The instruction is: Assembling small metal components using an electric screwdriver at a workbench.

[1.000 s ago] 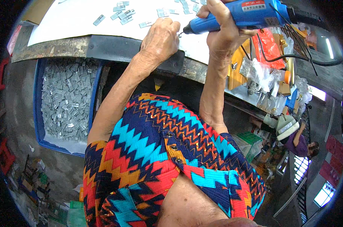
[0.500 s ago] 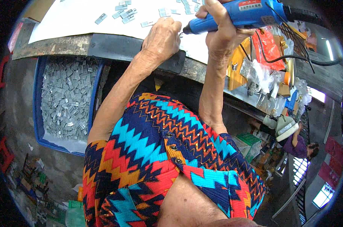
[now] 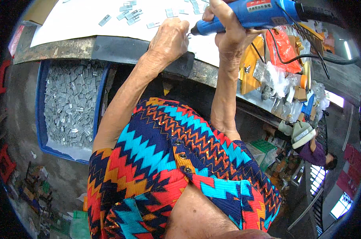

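Observation:
A blue electric screwdriver (image 3: 244, 16) lies nearly level in my right hand (image 3: 233, 34), whose fingers wrap round its body. Its dark tip points left and reaches my left hand (image 3: 169, 40). That hand is closed above the table's near edge, fingertips pinched by the tip; whatever they hold is hidden behind the knuckles. On the white sheet (image 3: 79, 24) beyond lie several small flat grey metal pieces (image 3: 133, 16), some overlapping, and a single piece (image 3: 105, 20) sits farther left. One more piece (image 3: 153, 25) rests just left of my left hand.
Below the table's left side, a blue tray (image 3: 40, 119) holds a heap of similar grey pieces (image 3: 72, 103). To the right are a red plastic bag (image 3: 282, 51), clear bags (image 3: 276, 77) and the screwdriver's black cable (image 3: 307, 56). Another person (image 3: 313, 153) is at far right.
The screwdriver and my right hand have shifted slightly left. My left hand stays closed in nearly the same spot. The other person at far right has moved a little.

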Motion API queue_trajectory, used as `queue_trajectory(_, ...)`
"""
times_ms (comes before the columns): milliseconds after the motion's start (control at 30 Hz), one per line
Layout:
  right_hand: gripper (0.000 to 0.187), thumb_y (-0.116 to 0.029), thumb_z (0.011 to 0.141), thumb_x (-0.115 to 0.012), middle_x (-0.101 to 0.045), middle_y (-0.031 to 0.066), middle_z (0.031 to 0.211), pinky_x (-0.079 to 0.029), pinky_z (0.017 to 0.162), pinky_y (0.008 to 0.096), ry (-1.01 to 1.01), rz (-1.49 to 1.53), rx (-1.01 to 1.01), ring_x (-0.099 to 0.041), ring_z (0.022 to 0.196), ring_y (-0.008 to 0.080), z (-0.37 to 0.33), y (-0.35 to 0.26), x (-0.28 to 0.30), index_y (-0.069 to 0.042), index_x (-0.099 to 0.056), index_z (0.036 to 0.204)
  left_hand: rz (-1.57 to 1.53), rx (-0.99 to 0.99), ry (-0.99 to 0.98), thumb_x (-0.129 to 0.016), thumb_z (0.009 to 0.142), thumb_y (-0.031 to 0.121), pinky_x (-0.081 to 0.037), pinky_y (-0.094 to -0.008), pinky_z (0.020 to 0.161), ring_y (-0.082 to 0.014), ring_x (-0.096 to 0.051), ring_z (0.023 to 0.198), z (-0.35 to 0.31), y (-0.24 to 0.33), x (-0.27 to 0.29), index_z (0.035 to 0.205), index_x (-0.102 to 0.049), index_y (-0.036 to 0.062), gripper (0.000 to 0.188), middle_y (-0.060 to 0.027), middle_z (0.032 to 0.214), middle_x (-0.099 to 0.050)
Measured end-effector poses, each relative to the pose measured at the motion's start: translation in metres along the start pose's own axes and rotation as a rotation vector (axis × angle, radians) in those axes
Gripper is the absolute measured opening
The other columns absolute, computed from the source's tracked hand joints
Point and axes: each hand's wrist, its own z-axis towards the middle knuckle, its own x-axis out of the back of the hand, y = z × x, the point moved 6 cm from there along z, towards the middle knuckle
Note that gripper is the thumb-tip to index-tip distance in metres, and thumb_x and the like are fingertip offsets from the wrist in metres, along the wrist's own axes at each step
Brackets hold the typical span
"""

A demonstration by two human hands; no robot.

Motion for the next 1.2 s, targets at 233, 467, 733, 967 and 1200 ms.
queue_trajectory(233, 0.012, 0.002, 0.067, -0.060, -0.053, 0.0050, 0.059, -0.041, 0.044, 0.0231, 0.011, -0.111, -0.093, -0.051, 0.046, 0.0115, 0.000, 0.003, -0.001, 0.001, -0.053, 0.077, -0.006, 0.016, 0.006, -0.059, 0.060, -0.002, -0.043, -0.0404, 0.063, -0.0332, -0.053, 0.067, 0.002, -0.001, 0.001, 0.068, -0.050, 0.0011, 0.012, -0.0150, 0.066, -0.052)
queue_trajectory(467, 0.015, 0.001, 0.066, -0.062, -0.054, 0.0040, 0.061, -0.043, 0.046, 0.0236, -0.017, -0.082, -0.110, -0.052, 0.049, 0.0116, -0.004, 0.011, 0.002, 0.000, -0.054, 0.078, 0.008, 0.008, 0.011, -0.058, 0.060, -0.002, -0.043, -0.0395, 0.062, -0.0326, -0.054, 0.066, 0.002, -0.002, 0.001, 0.065, -0.050, 0.0009, 0.010, -0.0149, 0.065, -0.053)
queue_trajectory(733, 0.023, -0.003, 0.064, -0.069, -0.057, 0.0032, 0.073, -0.046, 0.055, 0.0243, -0.057, -0.171, -0.041, -0.055, 0.062, 0.0117, -0.004, 0.009, 0.000, -0.003, -0.055, 0.083, -0.060, 0.024, -0.030, -0.057, 0.062, -0.001, -0.044, -0.0390, 0.060, -0.0314, -0.053, 0.064, 0.000, -0.004, 0.004, 0.064, -0.051, 0.0004, 0.007, -0.0141, 0.065, -0.052)
queue_trajectory(967, 0.026, 0.001, 0.065, -0.068, -0.056, 0.0044, 0.070, -0.046, 0.053, 0.0241, -0.083, 0.109, -0.051, -0.055, 0.059, 0.0125, -0.002, 0.016, 0.013, -0.003, -0.054, 0.087, 0.013, -0.015, -0.056, -0.061, 0.064, 0.001, -0.044, -0.0398, 0.069, -0.0316, -0.053, 0.075, 0.003, 0.007, 0.001, 0.073, -0.054, 0.0008, 0.012, -0.0143, 0.075, -0.053)
queue_trajectory(1200, 0.026, 0.005, 0.065, -0.065, -0.055, 0.0062, 0.067, -0.046, 0.051, 0.0243, -0.119, 0.153, -0.071, -0.055, 0.056, 0.0134, -0.015, 0.001, 0.006, -0.001, -0.053, 0.088, 0.071, 0.029, -0.067, -0.062, 0.066, 0.004, -0.044, -0.0403, 0.073, -0.0323, -0.054, 0.079, -0.003, 0.001, 0.002, 0.075, -0.055, -0.0012, 0.013, -0.0156, 0.077, -0.054)
